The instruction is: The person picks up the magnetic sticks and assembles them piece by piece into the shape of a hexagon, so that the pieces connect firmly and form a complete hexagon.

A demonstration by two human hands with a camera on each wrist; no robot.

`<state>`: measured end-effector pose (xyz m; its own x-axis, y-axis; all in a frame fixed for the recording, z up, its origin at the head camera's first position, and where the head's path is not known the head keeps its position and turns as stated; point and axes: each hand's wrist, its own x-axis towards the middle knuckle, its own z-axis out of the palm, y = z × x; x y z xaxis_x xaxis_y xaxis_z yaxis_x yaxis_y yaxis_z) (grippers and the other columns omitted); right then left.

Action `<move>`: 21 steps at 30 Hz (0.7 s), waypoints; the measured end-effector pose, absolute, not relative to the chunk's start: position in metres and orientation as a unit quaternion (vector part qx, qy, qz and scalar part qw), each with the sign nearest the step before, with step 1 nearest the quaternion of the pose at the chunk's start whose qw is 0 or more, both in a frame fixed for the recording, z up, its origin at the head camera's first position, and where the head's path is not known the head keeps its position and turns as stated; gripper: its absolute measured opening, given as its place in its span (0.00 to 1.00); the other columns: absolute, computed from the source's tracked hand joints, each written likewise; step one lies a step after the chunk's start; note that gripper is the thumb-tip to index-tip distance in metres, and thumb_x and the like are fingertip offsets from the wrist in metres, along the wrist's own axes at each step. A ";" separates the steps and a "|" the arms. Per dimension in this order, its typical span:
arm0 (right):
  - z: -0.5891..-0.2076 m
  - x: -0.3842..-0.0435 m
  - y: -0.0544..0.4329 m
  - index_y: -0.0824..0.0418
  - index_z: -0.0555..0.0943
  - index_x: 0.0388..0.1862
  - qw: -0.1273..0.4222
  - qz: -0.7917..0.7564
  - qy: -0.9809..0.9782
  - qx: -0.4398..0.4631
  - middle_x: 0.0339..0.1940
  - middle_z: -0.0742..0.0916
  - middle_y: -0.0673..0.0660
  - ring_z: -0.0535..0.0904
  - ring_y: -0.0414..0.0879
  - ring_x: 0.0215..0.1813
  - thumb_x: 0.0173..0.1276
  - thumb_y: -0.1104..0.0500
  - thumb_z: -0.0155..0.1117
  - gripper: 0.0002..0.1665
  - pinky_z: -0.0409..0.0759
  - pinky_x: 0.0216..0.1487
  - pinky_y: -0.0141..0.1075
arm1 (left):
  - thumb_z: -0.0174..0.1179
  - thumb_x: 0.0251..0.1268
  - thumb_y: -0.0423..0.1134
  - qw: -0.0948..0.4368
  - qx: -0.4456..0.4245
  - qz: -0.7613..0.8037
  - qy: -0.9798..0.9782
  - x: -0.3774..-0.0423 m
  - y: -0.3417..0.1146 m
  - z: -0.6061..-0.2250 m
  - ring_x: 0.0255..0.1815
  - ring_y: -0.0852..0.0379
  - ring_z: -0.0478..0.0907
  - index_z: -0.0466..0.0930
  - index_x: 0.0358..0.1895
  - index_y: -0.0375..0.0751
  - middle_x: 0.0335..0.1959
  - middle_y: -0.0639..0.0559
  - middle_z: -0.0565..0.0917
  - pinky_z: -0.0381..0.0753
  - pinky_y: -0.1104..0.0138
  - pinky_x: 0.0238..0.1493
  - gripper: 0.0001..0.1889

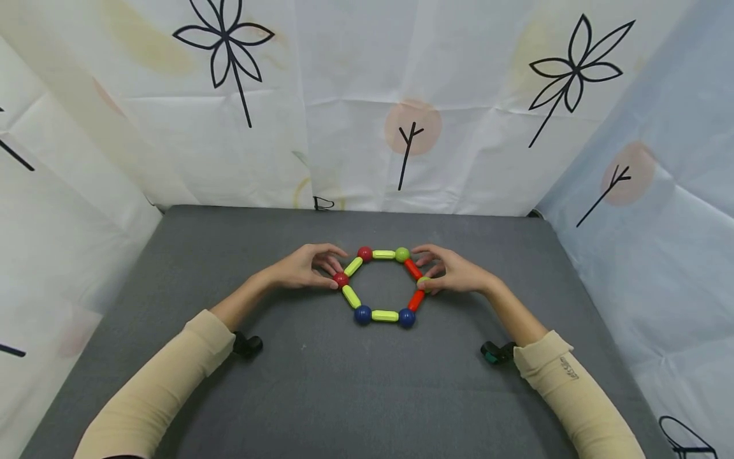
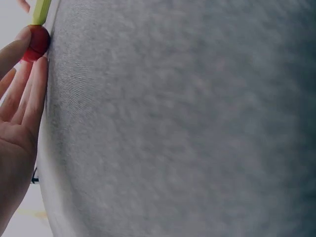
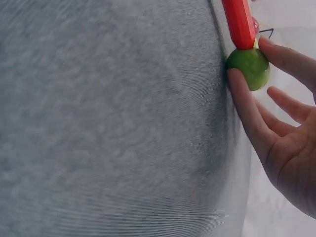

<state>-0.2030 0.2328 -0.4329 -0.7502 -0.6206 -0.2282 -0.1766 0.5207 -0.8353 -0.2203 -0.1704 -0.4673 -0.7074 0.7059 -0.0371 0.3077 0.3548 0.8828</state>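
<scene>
A closed ring of balls and short rods lies flat on the grey table, centred in the head view. Yellow rods (image 1: 385, 315) and red rods (image 1: 416, 301) link blue balls (image 1: 362, 315) at the near side, a red ball (image 1: 365, 254) and a green ball (image 1: 402, 254) at the far side. At the ring's left corner, my left hand (image 1: 301, 266) pinches another red ball (image 2: 38, 42) between thumb and fingers. My right hand (image 1: 455, 271) holds the right corner's green ball (image 3: 249, 68), thumb and fingertips around it, partly hiding it in the head view.
The grey table (image 1: 373, 395) runs back to a white curtain (image 1: 355, 146) printed with plant drawings, which also hangs at both sides. Black wrist devices stick out by both cuffs, one at the left (image 1: 248, 345) and one at the right (image 1: 497, 352).
</scene>
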 end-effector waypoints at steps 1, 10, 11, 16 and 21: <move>-0.433 -0.203 0.234 0.62 0.62 0.85 0.260 -0.430 0.831 -0.238 0.74 0.77 0.74 0.87 0.65 0.63 0.75 0.63 0.74 0.46 0.92 0.49 0.47 | 0.78 0.65 0.33 0.209 0.320 0.470 0.795 -0.220 -0.171 -0.468 0.57 0.46 0.89 0.74 0.75 0.35 0.58 0.39 0.89 0.90 0.68 0.54 0.36; -0.436 -0.201 0.227 0.66 0.67 0.81 0.230 -0.403 0.855 -0.231 0.64 0.83 0.72 0.90 0.56 0.53 0.77 0.59 0.72 0.40 0.91 0.42 0.43 | 0.76 0.68 0.34 0.208 0.310 0.460 0.806 -0.218 -0.165 -0.465 0.56 0.50 0.88 0.73 0.76 0.36 0.62 0.40 0.87 0.88 0.68 0.54 0.35; -0.436 -0.201 0.225 0.66 0.68 0.80 0.216 -0.392 0.865 -0.226 0.62 0.84 0.71 0.90 0.53 0.49 0.78 0.57 0.71 0.38 0.90 0.41 0.42 | 0.75 0.69 0.35 0.207 0.306 0.457 0.809 -0.218 -0.162 -0.465 0.56 0.50 0.88 0.72 0.76 0.36 0.63 0.40 0.85 0.89 0.67 0.53 0.35; -0.436 -0.206 0.208 0.67 0.74 0.74 0.135 -0.330 0.911 -0.208 0.52 0.90 0.65 0.82 0.42 0.33 0.80 0.51 0.69 0.32 0.80 0.39 0.37 | 0.72 0.74 0.42 0.196 0.297 0.439 0.825 -0.221 -0.147 -0.462 0.57 0.50 0.88 0.69 0.79 0.40 0.68 0.41 0.81 0.90 0.63 0.41 0.35; -0.437 -0.212 0.199 0.67 0.78 0.72 0.113 -0.311 0.919 -0.215 0.47 0.91 0.64 0.75 0.41 0.25 0.80 0.54 0.68 0.28 0.73 0.33 0.35 | 0.71 0.75 0.40 0.200 0.295 0.435 0.827 -0.222 -0.140 -0.459 0.57 0.48 0.87 0.68 0.79 0.40 0.68 0.39 0.81 0.88 0.64 0.38 0.35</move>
<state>-0.2120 0.1987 -0.4366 -0.8818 -0.4659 -0.0729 -0.3255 0.7132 -0.6208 -0.2221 -0.1402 -0.4588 -0.7461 0.6617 -0.0742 0.3132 0.4472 0.8378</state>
